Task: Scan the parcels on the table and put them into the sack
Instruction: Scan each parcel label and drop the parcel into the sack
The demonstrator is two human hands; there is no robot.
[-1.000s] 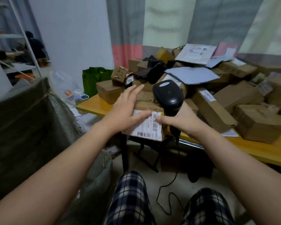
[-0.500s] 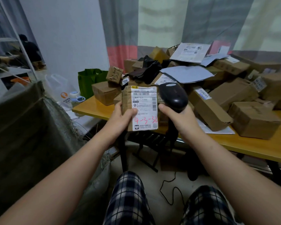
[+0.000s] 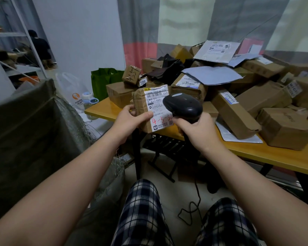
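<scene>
My left hand [image 3: 132, 118] grips a brown taped parcel [image 3: 140, 102] by its left edge, upright, with its white shipping label [image 3: 156, 105] facing me; red handwriting runs across the label's lower part. My right hand [image 3: 194, 128] holds a black corded barcode scanner [image 3: 183, 105] by its handle, and the scanner's head covers the label's right side. The parcel hangs over the near left corner of the yellow table [image 3: 256, 153]. The dark green woven sack [image 3: 34, 132] stands open at my left.
A heap of cardboard boxes [image 3: 242, 110] and grey mailer bags [image 3: 212, 75] covers the table. A green bag [image 3: 103, 82] and a white plastic bag [image 3: 73, 93] stand behind the sack. The scanner's cable [image 3: 194, 203] trails on the floor between my knees. A metal shelf [image 3: 25, 41] is far left.
The parcel was turned from lying flat to upright with its label facing me. The scanner then moved left, in front of the label.
</scene>
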